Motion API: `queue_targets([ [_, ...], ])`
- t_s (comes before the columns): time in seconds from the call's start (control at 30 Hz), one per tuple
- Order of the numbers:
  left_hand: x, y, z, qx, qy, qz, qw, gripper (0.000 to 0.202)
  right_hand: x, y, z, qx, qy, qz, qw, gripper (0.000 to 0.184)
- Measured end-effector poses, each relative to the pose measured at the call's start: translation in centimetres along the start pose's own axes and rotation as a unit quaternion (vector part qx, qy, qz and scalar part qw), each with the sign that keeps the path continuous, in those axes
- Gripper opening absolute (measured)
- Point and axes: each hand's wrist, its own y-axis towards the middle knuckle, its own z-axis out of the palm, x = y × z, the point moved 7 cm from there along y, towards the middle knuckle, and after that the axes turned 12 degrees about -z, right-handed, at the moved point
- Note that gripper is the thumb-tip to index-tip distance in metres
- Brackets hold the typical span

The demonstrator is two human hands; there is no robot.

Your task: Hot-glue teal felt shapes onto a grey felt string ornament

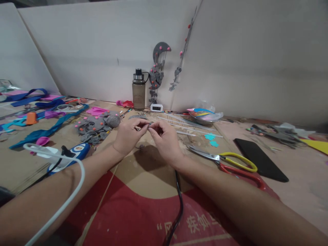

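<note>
— Grey, that small piece, isn't it? Where is it?
— Yes, grey, but too small to tell more. It is held just above the bench, mid-scene, between the two hands.
— How are the hands set?
— The left hand and right hand meet fingertip to fingertip, each pinching one end of the small piece.
— And around them?
— Scissors with yellow and red handles lie near on the right. Grey felt cutouts are heaped to the left. A water bottle stands far back.
</note>
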Motion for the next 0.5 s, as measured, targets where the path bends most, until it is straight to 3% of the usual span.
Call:
queue_targets([
  [0.2, 0.1, 0.2, -0.1, 0.006, -0.017, -0.022, 1.000, 0.013, 1.0, 0.0, -0.1, 0.015, -0.037, -0.033, 0.999, 0.011],
  [0.5, 1.2, 0.4, 0.4, 0.030, -0.147, -0.136, 0.979, 0.017, -0.9, -0.3, 0.1, -0.018, 0.035, 0.049, 0.998, 0.014],
])
